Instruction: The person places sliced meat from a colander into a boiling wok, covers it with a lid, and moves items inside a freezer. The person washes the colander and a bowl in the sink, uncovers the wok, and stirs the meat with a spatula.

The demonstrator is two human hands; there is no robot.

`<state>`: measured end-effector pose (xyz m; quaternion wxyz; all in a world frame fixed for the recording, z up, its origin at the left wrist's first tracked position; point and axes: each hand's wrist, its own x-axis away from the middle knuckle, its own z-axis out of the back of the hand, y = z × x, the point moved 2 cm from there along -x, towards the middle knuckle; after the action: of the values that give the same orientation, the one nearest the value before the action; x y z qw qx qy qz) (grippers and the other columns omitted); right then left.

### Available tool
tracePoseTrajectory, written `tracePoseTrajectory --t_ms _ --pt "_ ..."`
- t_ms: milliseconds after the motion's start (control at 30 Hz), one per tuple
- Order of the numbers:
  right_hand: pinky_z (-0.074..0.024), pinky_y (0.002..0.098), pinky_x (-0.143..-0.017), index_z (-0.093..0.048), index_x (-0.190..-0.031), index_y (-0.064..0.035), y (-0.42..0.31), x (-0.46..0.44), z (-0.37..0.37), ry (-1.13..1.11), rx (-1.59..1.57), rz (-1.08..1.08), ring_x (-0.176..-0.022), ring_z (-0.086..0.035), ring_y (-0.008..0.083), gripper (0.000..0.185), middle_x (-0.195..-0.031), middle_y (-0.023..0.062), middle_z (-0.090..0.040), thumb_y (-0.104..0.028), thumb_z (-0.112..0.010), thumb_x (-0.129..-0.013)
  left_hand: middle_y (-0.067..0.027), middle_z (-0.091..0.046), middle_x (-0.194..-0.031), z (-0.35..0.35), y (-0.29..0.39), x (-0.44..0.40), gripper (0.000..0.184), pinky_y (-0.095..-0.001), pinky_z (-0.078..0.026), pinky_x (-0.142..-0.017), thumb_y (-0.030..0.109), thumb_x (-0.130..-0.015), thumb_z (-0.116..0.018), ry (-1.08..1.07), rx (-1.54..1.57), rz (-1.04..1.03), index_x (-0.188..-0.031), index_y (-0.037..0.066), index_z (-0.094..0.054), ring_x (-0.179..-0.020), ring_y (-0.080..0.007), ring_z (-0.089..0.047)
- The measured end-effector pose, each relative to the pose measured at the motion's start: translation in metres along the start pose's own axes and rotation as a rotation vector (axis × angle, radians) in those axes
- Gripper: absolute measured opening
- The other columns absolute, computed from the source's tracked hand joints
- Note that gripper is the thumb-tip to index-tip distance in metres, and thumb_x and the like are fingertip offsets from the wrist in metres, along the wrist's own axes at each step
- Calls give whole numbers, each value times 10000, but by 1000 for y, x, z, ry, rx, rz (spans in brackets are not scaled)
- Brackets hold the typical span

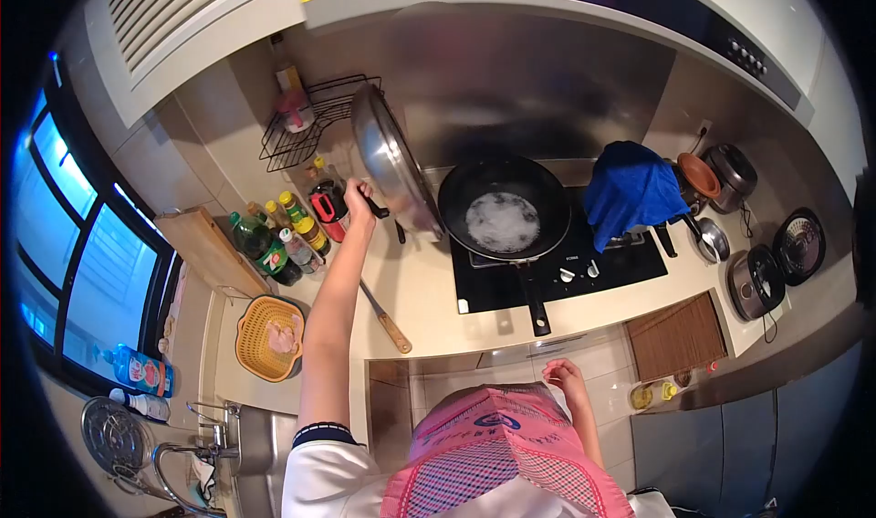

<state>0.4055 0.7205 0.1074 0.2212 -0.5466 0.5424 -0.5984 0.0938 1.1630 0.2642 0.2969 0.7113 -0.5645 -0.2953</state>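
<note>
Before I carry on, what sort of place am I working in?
It looks like a kitchen, probably a home one: a black wok stands on a built-in hob, a range hood hangs above, and there is a metal sink at lower left.

Bright indoor light, blue-white glare at the left window (117,267), soft shadows on the counter (429,310), highlights on the lid (385,144), hazy reflections on the far backsplash (534,75), fisheye curvature, black corners
</note>
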Motion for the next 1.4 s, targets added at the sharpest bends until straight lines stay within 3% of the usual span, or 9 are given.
tracePoseTrajectory --t_ms 100,367,467,533,600,667,833,1067,1400 --pt "-460 258 -691 -536 -902 -38 9 2 -8 -15 34 -15 -724 -567 139 168 -797 63 -597 -41 -399 -804 3 -302 -544 59 -20 -24 171 -254 -271 -493 132 -708 -439 38 134 36 -573 93 -342 -498 -116 -308" --pt "-468 270 -666 -532 -915 -51 -3 17 -20 39 184 -42 -734 -572 149 150 -810 60 -593 -75 -402 -845 15 -325 -513 155 -68 -16 201 -241 -228 -454 168 -721 -438 -39 -248 -81 -541 117 -364 -469 -98 -309" --pt "-435 246 -599 -534 -898 -57 -61 3 6 80 364 518 -680 -540 127 176 -799 57 -571 -197 -428 -886 51 -363 -582 178 -104 -23 211 -237 -262 -496 250 -769 -466 183 -121 14 -595 177 -372 -531 -74 -331" --pt "-428 249 -689 -534 -1013 -29 -154 7 2 402 668 702 -791 -532 139 315 -869 62 -567 -299 -414 -902 58 -349 -588 188 -118 -31 198 -237 -271 -520 253 -753 -479 152 -147 81 -609 175 -369 -553 -72 -333" --pt "-327 315 -942 -480 -1120 2 -256 16 -12 549 855 1017 -1074 -457 217 281 -1102 110 -516 -44 -365 -868 60 -297 -559 180 -117 -33 231 -242 -214 -474 231 -743 -467 82 -144 86 -576 182 -314 -513 -67 -273" --pt "-282 317 -977 -371 -1257 -53 -342 24 -19 565 928 1338 -1150 -393 246 538 -1243 129 -408 77 -381 -735 54 -266 -522 169 -117 -27 237 -235 -184 -451 178 -727 -445 -16 -137 58 -550 165 -288 -484 -63 -240" --pt "-235 346 -1003 -354 -1290 -109 -473 48 -16 993 1098 1590 -1199 -321 255 624 -1301 114 -361 38 -405 -685 47 -246 -516 160 -135 -45 223 -222 -184 -446 131 -723 -414 -131 -82 65 -539 135 -287 -471 -66 -224" --pt "-245 405 -970 -381 -1280 -271 -508 52 -8 1123 1238 1411 -1153 -342 240 660 -1322 -50 -359 11 -402 -684 23 -269 -494 154 -143 -60 200 -237 -201 -440 110 -701 -384 -128 -111 23 -517 90 -309 -453 -82 -248" --pt "-268 363 -969 -391 -1280 -217 -515 60 -12 1251 1485 1373 -1126 -374 225 704 -1306 -25 -393 65 -397 -635 12 -278 -512 150 -134 -65 214 -240 -207 -454 107 -722 -376 -163 -143 24 -528 95 -286 -468 -81 -248"
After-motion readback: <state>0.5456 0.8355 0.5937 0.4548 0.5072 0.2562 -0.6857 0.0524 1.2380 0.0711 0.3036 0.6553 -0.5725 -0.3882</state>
